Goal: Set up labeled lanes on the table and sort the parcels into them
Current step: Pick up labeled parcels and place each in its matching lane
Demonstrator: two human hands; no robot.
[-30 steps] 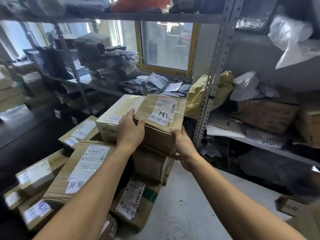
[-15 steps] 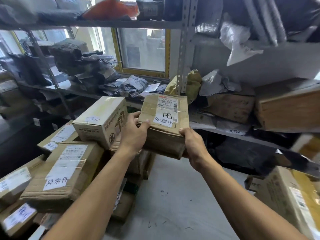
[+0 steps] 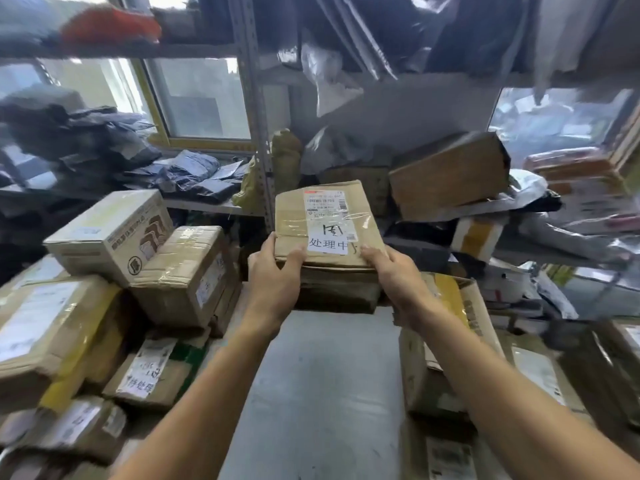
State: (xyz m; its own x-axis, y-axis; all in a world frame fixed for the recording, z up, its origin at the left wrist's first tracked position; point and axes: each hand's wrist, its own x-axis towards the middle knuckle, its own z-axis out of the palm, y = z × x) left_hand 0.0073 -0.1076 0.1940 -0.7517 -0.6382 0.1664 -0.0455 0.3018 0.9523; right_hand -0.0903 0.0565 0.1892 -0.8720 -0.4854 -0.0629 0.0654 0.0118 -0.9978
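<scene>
Cardboard parcel (image 3: 323,223) was held up in mid-air, centre of view, above the bare grey table (image 3: 322,393) strip and in front of the metal shelf upright (image 3: 254,133). Top face carried a shipping label plus a white sticker (image 3: 328,244) printed 处理中, clear tape across it. Parcel tilted slightly, near edge toward the camera.

Left hand (image 3: 275,277) gripped the near-left corner: thumb on the top face, fingers curled under. Right hand (image 3: 394,275) gripped the near-right corner, thumb on top beside the sticker, fingers underneath out of sight. Both forearms bare.

Left of the parcel: a stack of boxes on the table. White printed carton (image 3: 107,233) sat on top, a taped brown box (image 3: 187,271) just beside it, a large box with yellow tape (image 3: 45,327) lower left, and a box with a handwritten white label (image 3: 145,372) at the bottom. Right of the table strip: an open-flap brown carton (image 3: 446,341), partly hidden by the right forearm.

Behind: shelving with dark poly mailers (image 3: 187,174) on the left shelf, a tilted brown box (image 3: 446,174) on the right shelf, grey and white bags around it. Edges of frame blurred, labels there unreadable.
</scene>
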